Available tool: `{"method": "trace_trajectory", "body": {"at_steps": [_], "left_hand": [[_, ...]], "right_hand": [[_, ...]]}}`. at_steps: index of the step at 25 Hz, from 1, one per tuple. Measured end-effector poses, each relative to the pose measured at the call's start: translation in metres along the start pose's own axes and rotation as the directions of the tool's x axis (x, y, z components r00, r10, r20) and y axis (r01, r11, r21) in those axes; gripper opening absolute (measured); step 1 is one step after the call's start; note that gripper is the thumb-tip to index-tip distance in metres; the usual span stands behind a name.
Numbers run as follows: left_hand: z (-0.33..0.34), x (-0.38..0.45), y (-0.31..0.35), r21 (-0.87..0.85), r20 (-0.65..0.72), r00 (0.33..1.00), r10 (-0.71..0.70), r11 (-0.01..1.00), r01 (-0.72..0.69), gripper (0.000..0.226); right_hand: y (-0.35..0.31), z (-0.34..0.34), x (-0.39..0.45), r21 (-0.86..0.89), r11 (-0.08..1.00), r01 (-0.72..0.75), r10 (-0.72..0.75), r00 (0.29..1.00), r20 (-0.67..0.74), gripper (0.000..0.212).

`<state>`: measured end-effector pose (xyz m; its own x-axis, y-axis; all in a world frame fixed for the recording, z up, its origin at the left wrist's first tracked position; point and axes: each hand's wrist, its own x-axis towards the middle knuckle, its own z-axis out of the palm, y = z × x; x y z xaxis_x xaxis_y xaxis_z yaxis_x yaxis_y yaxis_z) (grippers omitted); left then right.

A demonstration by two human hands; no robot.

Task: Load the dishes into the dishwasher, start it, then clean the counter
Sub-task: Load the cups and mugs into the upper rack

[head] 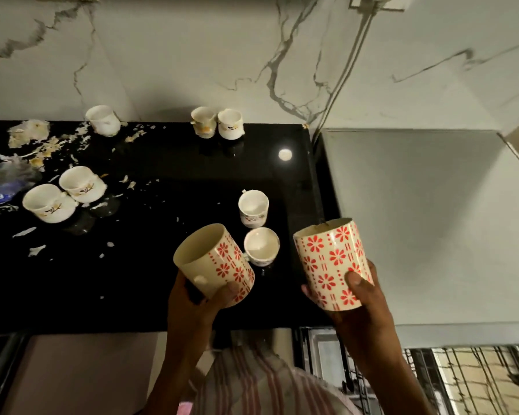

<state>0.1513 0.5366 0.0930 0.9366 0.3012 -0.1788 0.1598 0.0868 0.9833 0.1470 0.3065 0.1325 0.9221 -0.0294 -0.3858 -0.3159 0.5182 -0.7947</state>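
Early loading: left hand [204,298] and right hand [363,292] each grip 1 red-flowered mug [215,265] [331,265] (7 teacups, scraps remain on counter [150,265]).

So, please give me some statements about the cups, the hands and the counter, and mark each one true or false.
1. Each hand holds a mug with red flowers: the left hand one mug, the right hand the other mug. True.
2. Seven small white cups stand on the black counter. True.
3. The counter is wiped clean. False: food scraps lie on its left part.
4. The two mugs touch each other. False: they are apart.
5. Both mugs stand on the counter. False: both are held in the air.
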Motion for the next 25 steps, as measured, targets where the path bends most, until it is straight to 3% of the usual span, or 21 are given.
{"method": "trace_trajectory", "body": {"at_steps": [7,12,15,18,25], "left_hand": [[0.022,-0.045,-0.001,0.002,0.095,0.994,-0.057,0.998,0.057,0.112],[0.019,-0.063,-0.003,-0.001,0.231,0.965,-0.124,0.992,0.127,0.098],[0.014,-0.068,-0.013,0.056,0.343,0.925,-0.164,0.987,0.154,0.089],[0.013,-0.071,-0.023,0.094,0.447,0.868,-0.217,0.976,0.196,0.068],[0.033,-0.095,-0.031,0.122,0.618,0.723,-0.310,0.946,0.301,0.069]], "right_hand": [[0.000,-0.045,-0.040,0.064,0.998,-0.003,0.009,0.996,-0.090,0.080],[0.013,-0.054,-0.070,0.157,0.987,0.017,0.003,0.992,-0.124,0.062],[0.029,-0.053,-0.093,0.220,0.975,0.033,0.007,0.984,-0.178,0.063],[0.046,-0.051,-0.119,0.280,0.959,0.049,0.015,0.975,-0.222,0.079],[0.076,-0.074,-0.179,0.275,0.957,0.089,0.048,0.889,-0.455,0.072]]}}
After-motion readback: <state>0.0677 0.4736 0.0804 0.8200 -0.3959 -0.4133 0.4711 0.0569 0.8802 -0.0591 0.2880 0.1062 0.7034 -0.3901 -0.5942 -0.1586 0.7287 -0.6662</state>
